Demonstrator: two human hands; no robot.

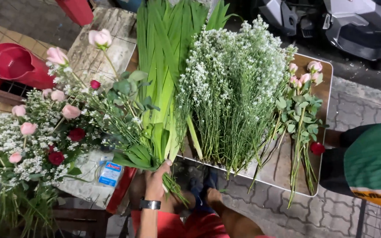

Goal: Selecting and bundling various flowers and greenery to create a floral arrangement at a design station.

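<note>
The bouquet [73,117] of pink and red roses leans left over the table [318,176], its stems clenched in the left hand [156,178]. No right hand shows. Top-heavy, it could slip and shed stems, I judge.

The left hand [156,178], wearing a wristwatch [150,204], grips a bouquet [106,110] of pink and red roses; white filler flowers [232,88] lie right on a tray [323,83].

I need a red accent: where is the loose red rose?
In the head view, the red rose lies at the tray's right edge, beside the pink rose stems.
</note>
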